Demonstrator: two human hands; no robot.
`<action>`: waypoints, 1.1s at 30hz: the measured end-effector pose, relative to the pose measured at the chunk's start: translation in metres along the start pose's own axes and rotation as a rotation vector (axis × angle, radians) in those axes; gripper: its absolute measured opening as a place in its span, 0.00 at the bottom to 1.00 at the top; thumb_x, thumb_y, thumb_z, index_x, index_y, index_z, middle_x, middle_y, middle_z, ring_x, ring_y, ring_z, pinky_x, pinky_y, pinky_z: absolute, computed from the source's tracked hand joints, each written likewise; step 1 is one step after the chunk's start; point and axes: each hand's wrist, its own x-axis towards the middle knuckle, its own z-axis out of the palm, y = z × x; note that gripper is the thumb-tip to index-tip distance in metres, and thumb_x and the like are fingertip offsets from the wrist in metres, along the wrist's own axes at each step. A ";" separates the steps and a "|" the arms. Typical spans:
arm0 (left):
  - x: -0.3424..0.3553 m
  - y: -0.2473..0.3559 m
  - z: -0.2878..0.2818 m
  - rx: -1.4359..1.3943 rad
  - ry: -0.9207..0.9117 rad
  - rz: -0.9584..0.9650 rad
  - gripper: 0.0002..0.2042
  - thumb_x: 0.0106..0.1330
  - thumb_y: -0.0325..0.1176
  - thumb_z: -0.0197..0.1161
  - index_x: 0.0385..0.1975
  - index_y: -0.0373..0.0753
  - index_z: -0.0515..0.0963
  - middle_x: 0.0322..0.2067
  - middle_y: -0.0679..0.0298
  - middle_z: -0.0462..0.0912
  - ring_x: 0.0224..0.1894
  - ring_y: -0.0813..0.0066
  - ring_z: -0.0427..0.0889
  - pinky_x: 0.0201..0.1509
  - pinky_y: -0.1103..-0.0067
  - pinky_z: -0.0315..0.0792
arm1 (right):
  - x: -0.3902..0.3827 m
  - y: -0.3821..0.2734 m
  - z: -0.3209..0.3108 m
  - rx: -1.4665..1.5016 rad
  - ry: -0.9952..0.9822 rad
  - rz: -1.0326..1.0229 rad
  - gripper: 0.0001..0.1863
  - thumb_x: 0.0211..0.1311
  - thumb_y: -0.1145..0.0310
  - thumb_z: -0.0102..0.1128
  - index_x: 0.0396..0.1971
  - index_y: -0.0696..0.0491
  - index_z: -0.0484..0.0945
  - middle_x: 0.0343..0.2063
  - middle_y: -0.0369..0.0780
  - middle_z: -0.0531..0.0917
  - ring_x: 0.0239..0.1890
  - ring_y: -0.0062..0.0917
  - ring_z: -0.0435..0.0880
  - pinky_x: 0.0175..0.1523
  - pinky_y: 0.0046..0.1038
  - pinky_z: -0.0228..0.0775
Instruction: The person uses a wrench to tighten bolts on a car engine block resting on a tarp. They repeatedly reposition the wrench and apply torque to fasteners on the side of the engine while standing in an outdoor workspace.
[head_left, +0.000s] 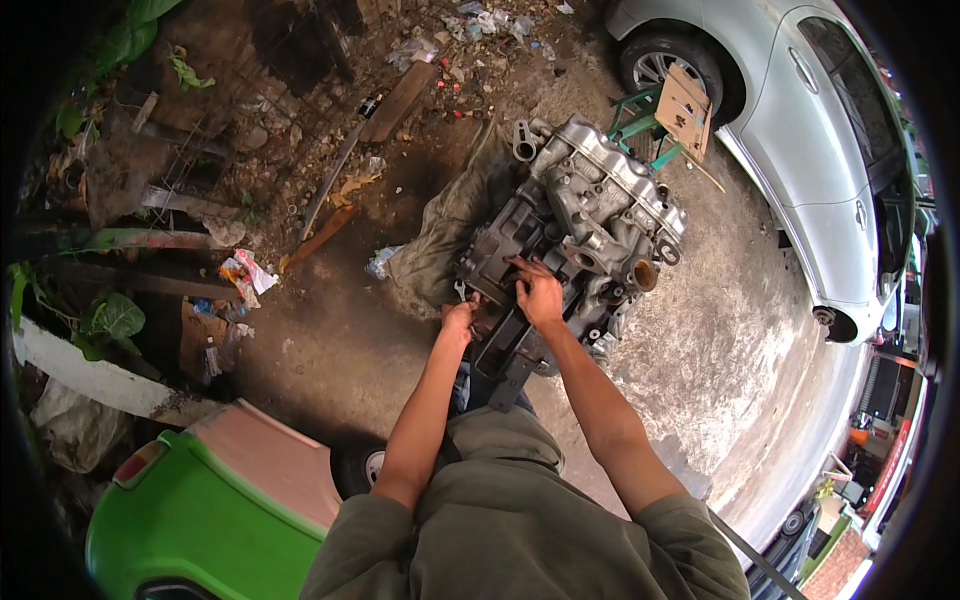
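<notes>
Engine (578, 235) stands exposed over the ground (720, 260), just right of a crumpled cloth's (435, 245) edge; support hidden. We see the left hand (459, 318) grasping a wrench (461, 288); the right hand (541, 297) rests on the engine, fingers released, spread. Valve cover (610, 165) fitted; wrench work, we judge, unfinished. We find no legible writing.

This looks like an outdoor car repair yard. A big, greasy car engine (580, 215) sits out in the open. Near it, a silver car (800, 150) shows a bare wheel hub (823, 316). A green car (200, 510) has a dull pink patch. Trash (490, 22) lies on the dirty ground (340, 345).
</notes>
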 end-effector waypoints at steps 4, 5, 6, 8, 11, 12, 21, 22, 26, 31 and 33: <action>0.002 -0.003 -0.003 -0.026 -0.025 0.005 0.05 0.66 0.19 0.61 0.35 0.34 0.83 0.32 0.68 0.84 0.22 0.78 0.72 0.23 0.78 0.61 | 0.000 0.000 -0.001 -0.015 -0.008 -0.015 0.10 0.54 0.80 0.61 0.36 0.56 0.86 0.56 0.32 0.83 0.63 0.39 0.77 0.69 0.33 0.69; 0.003 -0.005 -0.003 -0.033 -0.031 0.011 0.04 0.65 0.19 0.62 0.35 0.35 0.83 0.32 0.67 0.85 0.23 0.78 0.73 0.25 0.77 0.62 | 0.000 0.000 -0.002 -0.015 -0.010 -0.019 0.10 0.54 0.80 0.61 0.36 0.56 0.86 0.56 0.32 0.83 0.63 0.39 0.77 0.69 0.33 0.69; 0.004 -0.007 -0.002 -0.041 -0.036 0.017 0.04 0.65 0.19 0.63 0.35 0.35 0.83 0.32 0.67 0.85 0.23 0.77 0.73 0.26 0.77 0.64 | 0.000 0.000 -0.002 -0.018 -0.018 -0.015 0.10 0.54 0.79 0.61 0.36 0.56 0.86 0.56 0.32 0.83 0.63 0.39 0.76 0.69 0.33 0.69; 0.005 -0.011 -0.001 -0.023 0.018 0.054 0.05 0.64 0.21 0.66 0.38 0.34 0.83 0.34 0.65 0.85 0.27 0.76 0.76 0.30 0.75 0.67 | 0.001 0.001 -0.002 -0.023 -0.012 -0.026 0.10 0.54 0.79 0.61 0.36 0.57 0.86 0.56 0.32 0.83 0.64 0.40 0.76 0.68 0.34 0.69; 0.002 -0.019 0.005 0.043 0.150 0.135 0.11 0.63 0.25 0.71 0.44 0.32 0.81 0.42 0.60 0.85 0.37 0.73 0.81 0.40 0.73 0.72 | 0.000 0.000 -0.001 -0.020 -0.007 -0.017 0.10 0.54 0.79 0.61 0.36 0.57 0.86 0.56 0.32 0.83 0.63 0.40 0.76 0.68 0.34 0.69; 0.000 -0.019 0.006 0.057 0.166 0.155 0.14 0.63 0.27 0.72 0.46 0.31 0.80 0.45 0.59 0.84 0.40 0.72 0.81 0.44 0.73 0.73 | -0.001 0.000 -0.001 -0.019 -0.010 -0.003 0.10 0.54 0.79 0.61 0.36 0.57 0.86 0.56 0.32 0.83 0.63 0.40 0.76 0.68 0.34 0.69; -0.027 -0.004 0.009 0.100 0.082 0.075 0.23 0.67 0.36 0.70 0.56 0.29 0.72 0.47 0.56 0.85 0.50 0.70 0.83 0.48 0.70 0.76 | 0.001 0.004 0.003 0.020 0.013 -0.030 0.09 0.53 0.80 0.60 0.33 0.57 0.85 0.55 0.32 0.83 0.61 0.39 0.78 0.70 0.34 0.67; -0.028 -0.002 0.008 0.116 0.061 0.028 0.22 0.69 0.37 0.68 0.56 0.29 0.71 0.45 0.57 0.87 0.50 0.71 0.84 0.45 0.71 0.77 | 0.001 0.004 0.003 0.020 0.021 -0.046 0.08 0.53 0.80 0.60 0.33 0.57 0.85 0.55 0.32 0.84 0.60 0.39 0.78 0.71 0.34 0.67; -0.025 0.001 -0.002 0.142 -0.218 0.043 0.22 0.72 0.39 0.64 0.58 0.35 0.68 0.41 0.57 0.88 0.39 0.71 0.89 0.29 0.75 0.77 | 0.001 0.002 0.002 0.016 0.022 -0.050 0.08 0.53 0.80 0.61 0.32 0.56 0.85 0.55 0.32 0.84 0.60 0.38 0.78 0.71 0.34 0.66; -0.020 -0.004 -0.002 0.225 -0.198 0.014 0.11 0.78 0.38 0.54 0.50 0.41 0.79 0.41 0.61 0.89 0.35 0.72 0.88 0.29 0.79 0.78 | 0.000 0.002 0.000 0.011 0.005 -0.034 0.09 0.54 0.79 0.61 0.34 0.55 0.86 0.55 0.32 0.83 0.62 0.38 0.78 0.69 0.34 0.68; -0.019 -0.005 -0.003 0.218 -0.209 -0.005 0.13 0.78 0.39 0.52 0.51 0.41 0.78 0.41 0.60 0.89 0.36 0.73 0.88 0.28 0.80 0.77 | 0.000 0.004 0.000 -0.017 -0.023 -0.017 0.10 0.56 0.77 0.61 0.36 0.53 0.87 0.56 0.30 0.83 0.64 0.39 0.76 0.67 0.34 0.70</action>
